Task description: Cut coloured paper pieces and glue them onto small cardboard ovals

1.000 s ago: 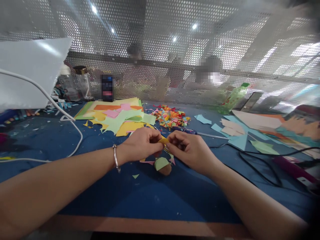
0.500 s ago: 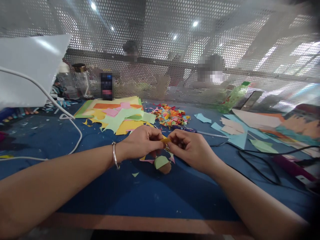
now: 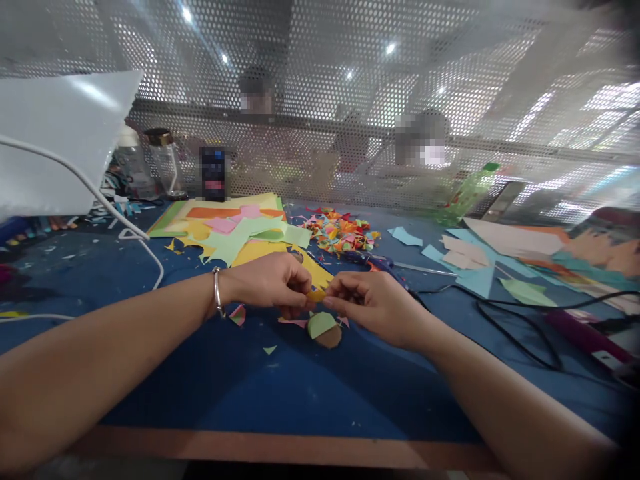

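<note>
My left hand (image 3: 273, 283), with a silver bangle at the wrist, pinches a small piece of yellow paper (image 3: 316, 294) between thumb and fingers. Opposite it, my right hand (image 3: 383, 310) is closed in a pinch at the other edge of the same piece. Just below the fingertips lies a round brown cardboard piece (image 3: 329, 337), partly covered by a light green paper piece (image 3: 323, 324). Pink scraps (image 3: 293, 323) lie beside it, and a folded pink and green scrap (image 3: 239, 315) rests under my left wrist. Larger yellow paper (image 3: 265, 255) spreads behind my left hand.
Behind my hands sit a heap of colourful paper bits (image 3: 343, 230), coloured sheets (image 3: 170, 219) and a screwdriver-like tool (image 3: 425, 269). Black cables (image 3: 545, 347), blue paper (image 3: 475, 280) and a green bottle (image 3: 470, 197) are at right. A white cable (image 3: 100, 197) and glass bottles (image 3: 163, 163) stand left.
Both hands have shifted slightly; my left hand moved left and the yellow piece came lower and left. The folded pink and green scrap now shows under my left wrist.
</note>
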The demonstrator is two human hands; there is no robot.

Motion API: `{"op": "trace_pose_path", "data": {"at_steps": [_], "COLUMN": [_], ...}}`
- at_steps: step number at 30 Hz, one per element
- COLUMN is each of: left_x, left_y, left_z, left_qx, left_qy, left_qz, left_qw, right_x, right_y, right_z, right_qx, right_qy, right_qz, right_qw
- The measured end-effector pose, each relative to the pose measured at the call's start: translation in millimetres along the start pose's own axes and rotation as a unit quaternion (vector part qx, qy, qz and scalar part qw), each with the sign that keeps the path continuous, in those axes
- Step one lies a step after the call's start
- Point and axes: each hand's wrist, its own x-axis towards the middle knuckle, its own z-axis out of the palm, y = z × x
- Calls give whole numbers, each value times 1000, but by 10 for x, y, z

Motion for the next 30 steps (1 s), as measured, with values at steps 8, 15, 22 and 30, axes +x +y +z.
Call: {"op": "trace_pose_path", "data": {"at_steps": [8,15,22,30], "left_x": [64,95,97,101], "left_y": [-24,-24,22,120], "left_z": [-13,106,138,205], "left_qx": [65,-19,-222,-348], "left_qy": [91,105,180,230], "left_qz": [108,55,-8,-66], "left_qw": [988,993,958,906], "right_x": [8,17,-34,-67], "right_y": [11,8,-12,-15], "right_z": [-53,-31,-30,7], "right_qx": [13,-2,-79,-145], "right_qy": [5,-6,135,166], "right_qz": [-13,-16,-78,-200], "right_qw": [1000,1000,985,955]}}
